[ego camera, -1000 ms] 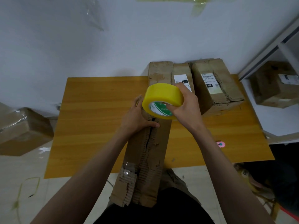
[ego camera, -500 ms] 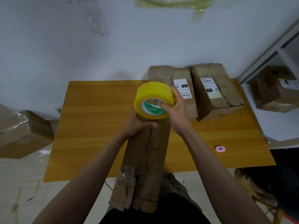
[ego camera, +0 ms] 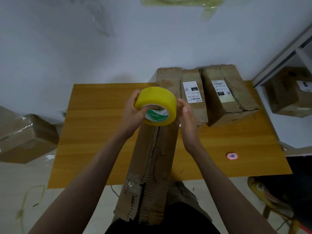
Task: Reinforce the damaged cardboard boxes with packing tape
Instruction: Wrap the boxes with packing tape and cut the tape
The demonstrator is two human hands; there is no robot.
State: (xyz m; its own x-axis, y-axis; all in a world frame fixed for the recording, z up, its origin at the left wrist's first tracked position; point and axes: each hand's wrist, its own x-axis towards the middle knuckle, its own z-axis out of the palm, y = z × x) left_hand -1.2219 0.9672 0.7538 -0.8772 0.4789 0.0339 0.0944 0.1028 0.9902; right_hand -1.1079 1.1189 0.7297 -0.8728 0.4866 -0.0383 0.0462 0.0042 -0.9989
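Over the torn box point(ego camera: 152, 166) lying on the bench point(ego camera: 94, 132), left hand point(ego camera: 133, 114) grips the yellow tape roll point(ego camera: 156, 105); right hand point(ego camera: 186, 114) looks released, fingers loose beside it. Tape end's probably hard to find, so it could tear crooked.

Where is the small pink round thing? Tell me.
In the head view, the pink round thing lies on the wooden table, near its front right corner, right of the torn long box.
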